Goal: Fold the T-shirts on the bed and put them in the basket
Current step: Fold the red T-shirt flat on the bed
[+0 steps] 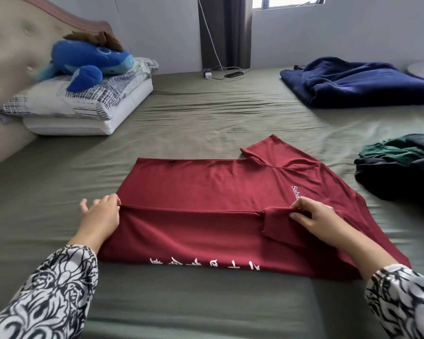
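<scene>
While I am watching through the head camera, the red T-shirt (206, 192) is lying flat on the green bed (206, 113), just below the centre of the view, with its near long side already turned over toward the middle. The left hand (101, 216), at about 8 o'clock from the shirt's centre, is pinching the hem end of the folded edge between thumb and forefinger, while its other fingers are spreading loosely over the sheet. The right hand (316, 216), at about 4 o'clock, is gripping the near sleeve (274, 221), with the thumb on top and the fingers curling around the bunched cloth.

I am judging this to be the first lengthwise fold, with the sleeve being tucked in. To do it well, I am advising that both hands be keeping the folded edge taut and straight between them, that the sleeve be laid flat inside the fold rather than left bunched, and that the far sleeve (262, 148), pointing toward 1 o'clock, be mirrored the same way.

More clothes (397, 162) are waiting at 3 o'clock, near the bed's right side. A navy blanket (353, 81) is lying at 1 o'clock, and a blue plush toy (88, 59) is resting on pillows (83, 106) at 10 o'clock. No basket is showing in this view.
</scene>
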